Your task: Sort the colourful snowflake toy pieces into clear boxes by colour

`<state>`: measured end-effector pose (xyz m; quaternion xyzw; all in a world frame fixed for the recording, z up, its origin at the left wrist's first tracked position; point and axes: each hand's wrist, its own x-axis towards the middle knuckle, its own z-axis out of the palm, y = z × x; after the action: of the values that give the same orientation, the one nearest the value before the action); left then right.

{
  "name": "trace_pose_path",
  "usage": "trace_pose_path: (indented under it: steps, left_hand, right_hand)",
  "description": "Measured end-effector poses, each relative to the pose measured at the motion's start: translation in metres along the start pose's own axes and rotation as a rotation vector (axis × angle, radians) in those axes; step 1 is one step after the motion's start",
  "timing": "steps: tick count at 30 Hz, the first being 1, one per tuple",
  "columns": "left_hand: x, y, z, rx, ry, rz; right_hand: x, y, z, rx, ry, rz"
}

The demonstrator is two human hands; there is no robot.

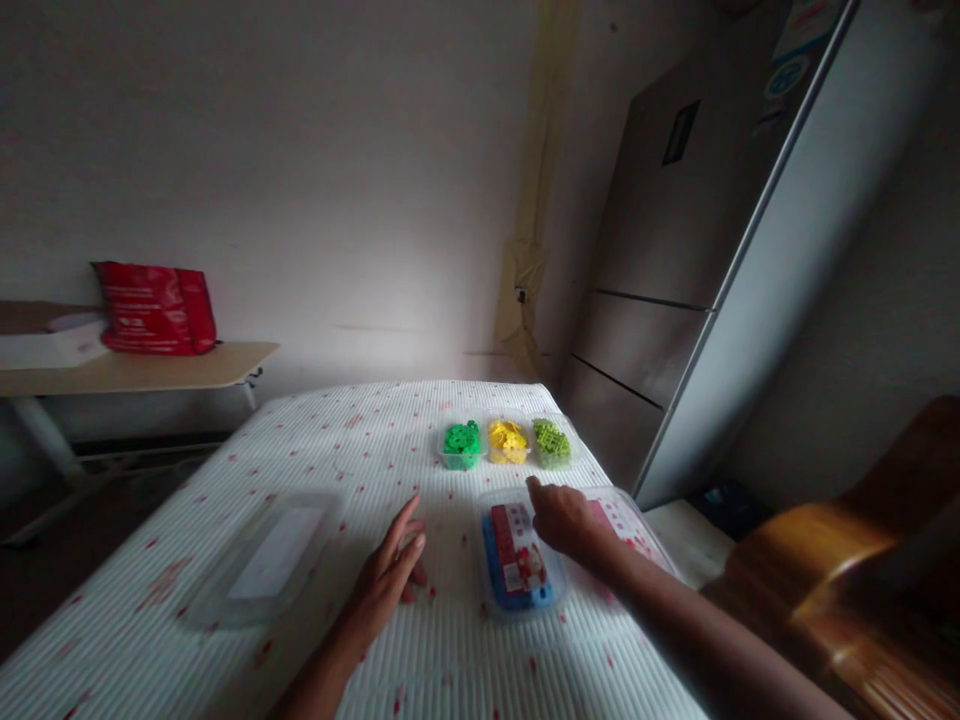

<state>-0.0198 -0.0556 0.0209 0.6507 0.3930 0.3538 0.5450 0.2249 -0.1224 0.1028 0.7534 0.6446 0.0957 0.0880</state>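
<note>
My left hand (394,565) hovers over the striped tablecloth with its fingers apart and nothing in it. Over the right edge of a clear container (487,600) with blue pieces (501,572) in it is my right hand (561,515). Its index finger points forward and the other fingers are curled in; what they hold, if anything, is hidden. A red and white label (519,550) covers part of the blue pieces. Partly behind my right forearm, a second clear container (637,510) shows pink pieces or print. A clear, flat lid or tray (202,590) with a white label (277,552) lies to the left.
Small clear tubs of green pieces (461,440), yellow pieces (508,440) and lime-green pieces (552,440) stand in a row farther back. A fridge (660,220) and a brown wooden chair (825,540) are on the right. A red bag (157,310) rests on a side table (150,370).
</note>
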Motion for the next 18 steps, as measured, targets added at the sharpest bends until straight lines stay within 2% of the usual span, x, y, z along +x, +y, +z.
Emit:
trace_pose_path:
  steps: [6,10,18]
  left_hand:
    - [-0.001,0.003,0.001,-0.006,0.002,-0.005]
    - [-0.001,0.002,0.001,-0.012,0.010,-0.017]
    - [0.002,-0.005,0.000,-0.031,-0.002,-0.008]
  right_hand:
    - [-0.012,0.003,-0.007,0.004,0.004,-0.038]
    - [-0.008,0.005,-0.009,-0.008,-0.053,-0.023]
    - [-0.010,0.011,0.002,-0.041,-0.017,-0.001]
